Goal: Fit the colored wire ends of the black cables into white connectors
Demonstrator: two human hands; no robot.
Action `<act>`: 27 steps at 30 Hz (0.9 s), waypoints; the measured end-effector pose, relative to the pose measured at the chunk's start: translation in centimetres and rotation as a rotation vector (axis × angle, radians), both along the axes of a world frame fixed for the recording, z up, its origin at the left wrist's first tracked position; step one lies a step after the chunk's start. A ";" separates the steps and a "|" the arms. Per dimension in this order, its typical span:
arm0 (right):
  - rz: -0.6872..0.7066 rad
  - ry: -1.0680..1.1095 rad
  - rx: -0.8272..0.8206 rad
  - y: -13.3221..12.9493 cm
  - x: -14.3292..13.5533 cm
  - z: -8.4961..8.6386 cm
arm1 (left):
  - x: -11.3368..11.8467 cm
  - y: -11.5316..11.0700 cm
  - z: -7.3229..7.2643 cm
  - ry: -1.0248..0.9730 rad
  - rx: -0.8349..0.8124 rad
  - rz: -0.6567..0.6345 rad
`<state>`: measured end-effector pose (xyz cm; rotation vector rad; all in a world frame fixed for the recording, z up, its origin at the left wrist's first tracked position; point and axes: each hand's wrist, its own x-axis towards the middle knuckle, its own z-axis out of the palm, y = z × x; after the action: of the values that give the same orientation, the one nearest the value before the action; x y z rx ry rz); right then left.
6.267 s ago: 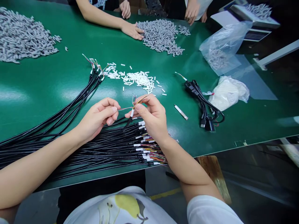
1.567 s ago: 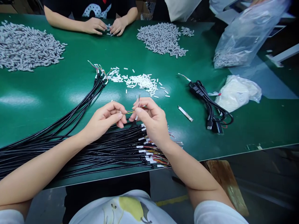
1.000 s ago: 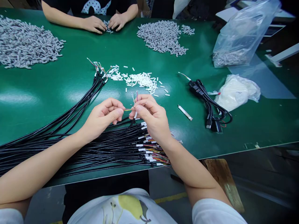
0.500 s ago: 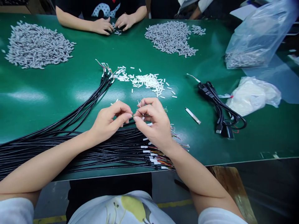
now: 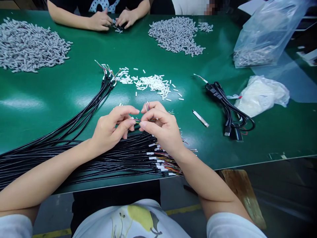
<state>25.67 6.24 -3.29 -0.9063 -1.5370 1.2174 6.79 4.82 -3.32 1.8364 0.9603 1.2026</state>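
Thin coloured wires (image 5: 137, 121) stretch between my two hands, above a bundle of black cables. My left hand (image 5: 110, 127) pinches the wires near the thumb tip, its index finger raised off them. With thumb and fingers, my right hand (image 5: 163, 127) grips the same wires; several strands poke up above its fingers. Beneath both hands lie the black cables (image 5: 99, 162), with white sleeves (image 5: 162, 168) and bare coloured wire ends at their right. Farther off, a smaller group of cables (image 5: 91, 105) ends beside a scatter of short white tubes (image 5: 155, 83).
Grey piece piles (image 5: 32, 46) (image 5: 175, 34) lie at the back. Across the table are a co-worker's hands (image 5: 114, 20). To the right are a white cutter-like tool (image 5: 200, 118), a coiled USB cable (image 5: 224, 105), a white plastic bag (image 5: 262, 94) and a clear bag (image 5: 267, 36) of grey pieces.
My left index finger has lifted from the wires, and the gap between my hands is slightly wider, showing more coloured strands. The whole view has shifted a little.
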 end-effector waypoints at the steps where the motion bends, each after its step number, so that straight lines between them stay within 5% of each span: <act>1: 0.006 -0.022 0.005 0.0 0.0 0.1 | 0.0 0.0 -0.1 0.020 0.039 -0.002; 6: -0.011 -0.092 0.038 -0.3 0.0 0.1 | -0.2 0.0 0.2 0.131 0.086 -0.012; 13: -0.156 -0.196 0.369 -0.9 -0.7 -0.8 | -0.2 0.4 0.9 -0.162 -0.458 -0.111; 27: -0.178 -0.292 0.471 -0.8 -0.4 -0.6 | -1.2 1.3 0.9 -0.427 -0.883 -0.360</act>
<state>25.24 5.41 -3.88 -0.9022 -1.8260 0.5732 5.62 6.11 -2.44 0.9401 0.7011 0.7161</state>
